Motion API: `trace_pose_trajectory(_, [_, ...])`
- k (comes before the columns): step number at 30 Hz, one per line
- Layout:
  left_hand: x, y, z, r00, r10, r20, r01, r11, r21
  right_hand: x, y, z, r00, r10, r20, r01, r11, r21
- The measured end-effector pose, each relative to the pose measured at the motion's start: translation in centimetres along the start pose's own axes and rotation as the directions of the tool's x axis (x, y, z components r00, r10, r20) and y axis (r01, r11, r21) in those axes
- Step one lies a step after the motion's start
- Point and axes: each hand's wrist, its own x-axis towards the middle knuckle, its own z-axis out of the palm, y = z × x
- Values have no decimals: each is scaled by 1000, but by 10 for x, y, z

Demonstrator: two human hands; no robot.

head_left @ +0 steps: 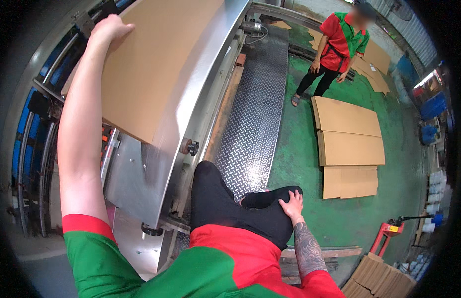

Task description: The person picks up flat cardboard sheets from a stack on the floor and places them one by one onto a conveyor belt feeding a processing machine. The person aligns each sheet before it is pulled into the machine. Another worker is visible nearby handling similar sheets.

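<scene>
My left arm reaches up along the machine, and my left hand (111, 29) is closed at the left edge of a large brown cardboard sheet (151, 64). Its thumb lies toward the sheet, while the other fingers are mostly hidden. The sheet lies on a sloping metal table (190, 94) with a bright raised side. My right hand (292, 204) rests on my right knee in black trousers, fingers spread, holding nothing. Black knobs (192, 147) stick out from the near end of the metal table.
A patterned metal walkway (255, 109) runs beside the machine. On the green floor sits a stack of flat cardboard (352, 146), with a co-worker (339, 47) standing behind it. A red pallet jack (389, 231) and another cardboard stack (379, 278) are at lower right. Machine rails (56, 62) line the left.
</scene>
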Motion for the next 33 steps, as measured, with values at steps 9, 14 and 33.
trace_pose_trajectory(9, [5,-1,7,1000,-19,-17,19,1000,-6,-59,-15,5,932,-362,12,360,930,77])
trace_pose_trajectory(14, [-1,6,2,1000,-1,-12,1,1000,-19,-52,-19,-1,950,-305,-64,311,939,146])
trace_pose_trajectory(33, [9,-2,8,1000,16,-17,-16,1000,3,-31,-23,5,960,-276,-33,278,957,85])
